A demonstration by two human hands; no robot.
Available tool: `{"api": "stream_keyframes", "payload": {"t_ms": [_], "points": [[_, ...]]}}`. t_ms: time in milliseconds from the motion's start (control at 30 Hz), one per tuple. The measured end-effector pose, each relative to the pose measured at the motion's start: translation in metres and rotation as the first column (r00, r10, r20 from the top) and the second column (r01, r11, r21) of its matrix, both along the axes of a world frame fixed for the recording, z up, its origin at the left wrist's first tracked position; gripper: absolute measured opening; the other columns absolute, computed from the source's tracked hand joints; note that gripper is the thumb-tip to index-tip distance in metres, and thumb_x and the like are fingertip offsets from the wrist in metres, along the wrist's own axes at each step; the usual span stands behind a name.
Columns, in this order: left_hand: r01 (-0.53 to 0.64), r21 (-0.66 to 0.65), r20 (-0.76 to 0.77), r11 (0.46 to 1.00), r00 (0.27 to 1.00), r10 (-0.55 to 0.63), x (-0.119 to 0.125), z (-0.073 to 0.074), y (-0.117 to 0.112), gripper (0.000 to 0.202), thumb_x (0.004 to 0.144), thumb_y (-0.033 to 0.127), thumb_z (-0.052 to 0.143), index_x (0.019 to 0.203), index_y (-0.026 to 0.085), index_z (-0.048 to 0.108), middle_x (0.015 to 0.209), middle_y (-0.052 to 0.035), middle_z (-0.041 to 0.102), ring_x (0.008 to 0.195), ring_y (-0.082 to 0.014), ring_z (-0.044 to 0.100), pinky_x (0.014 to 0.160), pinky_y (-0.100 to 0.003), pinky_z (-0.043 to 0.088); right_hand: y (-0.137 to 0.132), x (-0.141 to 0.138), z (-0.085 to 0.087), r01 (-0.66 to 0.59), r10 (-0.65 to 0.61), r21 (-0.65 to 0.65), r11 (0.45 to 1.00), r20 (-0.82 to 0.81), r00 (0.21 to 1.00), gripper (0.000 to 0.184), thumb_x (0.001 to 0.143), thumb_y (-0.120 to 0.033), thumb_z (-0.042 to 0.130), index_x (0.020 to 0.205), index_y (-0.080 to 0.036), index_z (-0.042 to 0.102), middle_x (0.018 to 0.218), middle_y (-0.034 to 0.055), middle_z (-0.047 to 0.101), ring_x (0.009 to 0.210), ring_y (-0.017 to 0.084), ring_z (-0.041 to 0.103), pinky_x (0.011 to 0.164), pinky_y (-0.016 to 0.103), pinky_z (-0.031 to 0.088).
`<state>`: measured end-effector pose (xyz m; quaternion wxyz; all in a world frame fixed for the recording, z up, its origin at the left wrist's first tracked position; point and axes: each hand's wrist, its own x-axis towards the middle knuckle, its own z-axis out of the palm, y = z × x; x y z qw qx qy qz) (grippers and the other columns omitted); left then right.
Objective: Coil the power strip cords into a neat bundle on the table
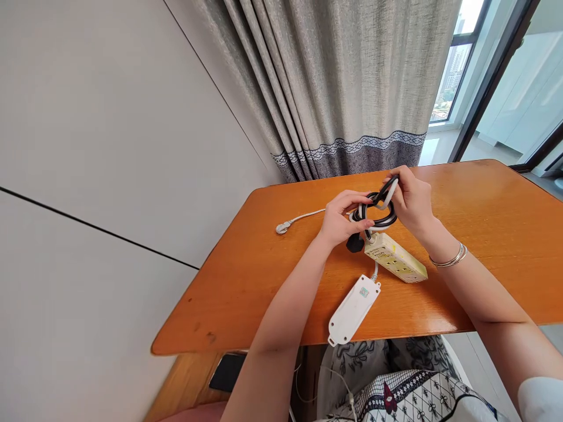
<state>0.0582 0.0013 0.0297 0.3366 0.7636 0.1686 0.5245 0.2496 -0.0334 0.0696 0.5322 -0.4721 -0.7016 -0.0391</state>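
Black and white power cords [386,221] are looped together in a coil above the table. My left hand [342,215] is closed round the coil's left side, thumb and fingers pinching it. At the upper right, my right hand [408,196] grips a raised loop of the black and white cords. Below the coil lies a yellowed power strip [396,258] with several sockets, and a black plug [355,242] sits beside its end. A white power strip [354,310] lies face down nearer the front edge. Its white plug [282,227] rests to the left of my left hand.
The wooden table [237,275] has rounded corners and stands against a white wall panel [109,146]. A grey curtain [352,76] hangs behind it, with a window at the right. A dark flat object [227,371] lies below the table's left front.
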Motion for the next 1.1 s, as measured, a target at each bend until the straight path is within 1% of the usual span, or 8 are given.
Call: {"api": "stream_keyframes", "payload": {"t_ms": [133,233,333,433,567,733,900,1100], "points": [[0.030,-0.129,-0.024,0.991,0.999,-0.033,-0.006,-0.005,0.013,0.084,0.070,0.078,0.069,0.133,0.022,0.060,0.133,-0.0177,0.066,0.108,-0.0267,0.072,0.094,-0.039,0.057,0.006,0.005,0.000,0.099,-0.099,0.002,0.995,0.025,0.995,0.029,0.100,-0.038,0.038,0.093,-0.023,0.062,0.083,0.0052,0.076,0.070,0.018,0.068,0.064,0.027,0.046],[-0.159,-0.211,-0.130,0.965,0.983,0.133,-0.022,-0.010,0.032,0.061,0.097,0.067,0.038,0.136,0.024,0.056,0.148,-0.0147,0.057,0.112,-0.0250,0.071,0.100,-0.044,0.054,0.006,0.010,0.004,0.168,-0.168,0.002,0.986,0.034,0.985,0.031,0.100,-0.038,0.039,0.096,-0.022,0.064,0.086,0.0054,0.077,0.070,0.018,0.068,0.063,0.027,0.043],[-0.517,-0.063,-0.543,0.854,0.735,0.406,-0.042,-0.022,0.050,0.040,0.099,0.036,0.045,0.131,0.016,0.060,0.147,-0.0156,0.057,0.127,-0.0244,0.062,0.112,-0.042,0.046,0.005,0.015,0.009,0.224,-0.224,0.003,0.975,0.051,0.973,0.031,0.100,-0.038,0.040,0.097,-0.023,0.067,0.082,0.0044,0.077,0.070,0.019,0.068,0.062,0.027,0.040],[-0.622,0.073,-0.769,0.780,0.463,0.441,-0.057,-0.038,0.057,0.041,0.097,0.021,0.046,0.135,0.013,0.058,0.150,-0.0173,0.055,0.140,-0.0265,0.052,0.119,-0.045,0.038,0.005,0.017,0.011,0.278,-0.277,0.003,0.961,0.080,0.958,0.031,0.099,-0.039,0.043,0.096,-0.023,0.069,0.078,0.0039,0.076,0.068,0.019,0.068,0.060,0.027,0.036],[-0.669,0.130,-0.846,0.731,0.310,0.434,-0.067,-0.053,0.056,0.041,0.091,0.015,0.051,0.132,0.013,0.059,0.149,-0.0210,0.055,0.142,-0.0355,0.047,0.122,-0.062,0.024,0.007,0.018,0.010,0.296,-0.293,-0.014,0.955,0.112,0.949,0.029,0.098,-0.038,0.045,0.096,-0.023,0.070,0.076,0.0030,0.075,0.066,0.019,0.066,0.059,0.027,0.034],[-0.736,0.186,-0.874,0.651,0.179,0.452,-0.074,-0.054,0.056,0.038,0.092,0.021,0.053,0.128,0.011,0.059,0.138,-0.0254,0.059,0.133,-0.0386,0.054,0.113,-0.056,0.037,0.007,0.016,0.010,0.290,-0.279,-0.047,0.956,0.157,0.947,0.026,0.095,-0.035,0.048,0.098,-0.024,0.071,0.073,0.0024,0.073,0.065,0.019,0.064,0.059,0.027,0.033],[-0.760,0.122,-0.876,0.638,0.220,0.430,-0.073,-0.045,0.057,0.013,0.092,0.021,0.054,0.099,0.016,0.064,0.111,-0.0185,0.071,0.106,-0.0320,0.066,0.095,-0.045,0.050,0.006,0.014,0.011,0.275,-0.254,-0.084,0.958,0.207,0.945,0.024,0.093,-0.034,0.050,0.094,-0.024,0.071,0.067,0.0023,0.070,0.061,0.019,0.061,0.057,0.027,0.028],[-0.726,0.040,-0.687,0.687,0.479,0.546,-0.046,-0.014,0.048,0.016,0.101,0.027,0.042,0.104,0.018,0.055,0.094,-0.0062,0.068,0.079,-0.0150,0.065,0.079,-0.028,0.051,0.006,0.010,0.011,0.218,-0.179,-0.178,0.960,0.211,0.961,0.027,0.094,-0.034,0.048,0.081,-0.021,0.068,0.061,0.0023,0.065,0.055,0.017,0.056,0.056,0.027,0.027]]}}
